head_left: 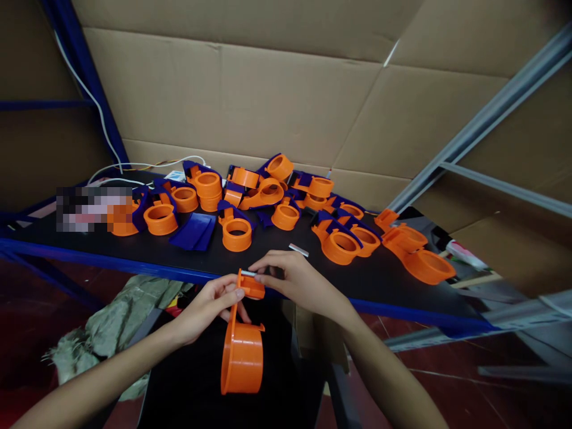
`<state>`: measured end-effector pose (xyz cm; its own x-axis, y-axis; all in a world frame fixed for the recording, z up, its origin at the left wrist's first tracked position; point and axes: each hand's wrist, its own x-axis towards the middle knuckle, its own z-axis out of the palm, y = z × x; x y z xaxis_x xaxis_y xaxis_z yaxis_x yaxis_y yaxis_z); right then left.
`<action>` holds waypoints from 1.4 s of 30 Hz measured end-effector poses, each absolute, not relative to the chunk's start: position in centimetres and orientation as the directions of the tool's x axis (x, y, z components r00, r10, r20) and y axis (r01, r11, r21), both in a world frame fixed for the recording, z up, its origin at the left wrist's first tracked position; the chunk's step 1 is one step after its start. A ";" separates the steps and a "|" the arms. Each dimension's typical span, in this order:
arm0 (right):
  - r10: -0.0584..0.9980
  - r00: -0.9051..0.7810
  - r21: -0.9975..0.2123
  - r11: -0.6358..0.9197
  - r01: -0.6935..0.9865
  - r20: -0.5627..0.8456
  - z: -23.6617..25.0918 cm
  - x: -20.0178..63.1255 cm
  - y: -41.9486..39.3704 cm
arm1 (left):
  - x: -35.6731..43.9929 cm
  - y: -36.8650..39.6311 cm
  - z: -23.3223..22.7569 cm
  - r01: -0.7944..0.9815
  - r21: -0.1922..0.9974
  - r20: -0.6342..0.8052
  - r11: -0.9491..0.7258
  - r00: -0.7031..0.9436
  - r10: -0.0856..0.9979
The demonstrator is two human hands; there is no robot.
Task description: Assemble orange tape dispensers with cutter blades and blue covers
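Observation:
My left hand [214, 301] grips an orange tape dispenser [243, 360] by its narrow upper end, thumb on the front. The round hub hangs down over my lap, off the table's front edge. At the dispenser's top sits a toothed metal blade [248, 273], its teeth pointing up. My right hand [290, 277] pinches the right end of that blade between thumb and fingers. Whether the blade is fully seated in the orange part, I cannot tell. Just behind my right hand another metal strip [298, 250] lies on the black tabletop.
Several orange-and-blue dispensers [236, 234] stand across the black table [250, 257]. Flat blue plates [193, 232] lie among them. Plain orange dispensers [424, 265] rest at the right end. Behind rises a cardboard wall [277, 101]; a white cable [96, 101] runs down at left.

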<state>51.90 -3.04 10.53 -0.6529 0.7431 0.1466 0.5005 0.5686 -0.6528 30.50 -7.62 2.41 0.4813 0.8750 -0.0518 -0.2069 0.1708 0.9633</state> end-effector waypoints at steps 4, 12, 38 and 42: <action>0.742 -0.655 -0.674 0.558 0.484 0.143 10.3 51.7 -2.9 | 30.5 -7.6 2.4 -0.225 0.955 -0.059 0.191 0.487 0.871; 0.742 -0.655 -0.703 0.542 0.460 0.143 10.0 51.6 -2.6 | 30.5 -7.5 2.5 -0.275 0.936 -0.055 0.220 0.502 0.863; 0.873 -0.414 -0.320 0.481 0.816 0.257 15.4 57.1 5.9 | 30.4 -7.3 2.7 -0.380 0.876 -0.079 0.298 0.496 0.865; 0.971 -0.173 0.000 0.175 0.984 0.167 16.3 59.1 12.1 | 30.4 -7.4 2.8 -0.374 0.880 -0.075 0.293 0.501 0.862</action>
<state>59.06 12.15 16.28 -0.1730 0.9707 0.1669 0.9845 0.1754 0.0002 30.43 -7.44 2.80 0.5009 0.8623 -0.0746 -0.3737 0.2933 0.8799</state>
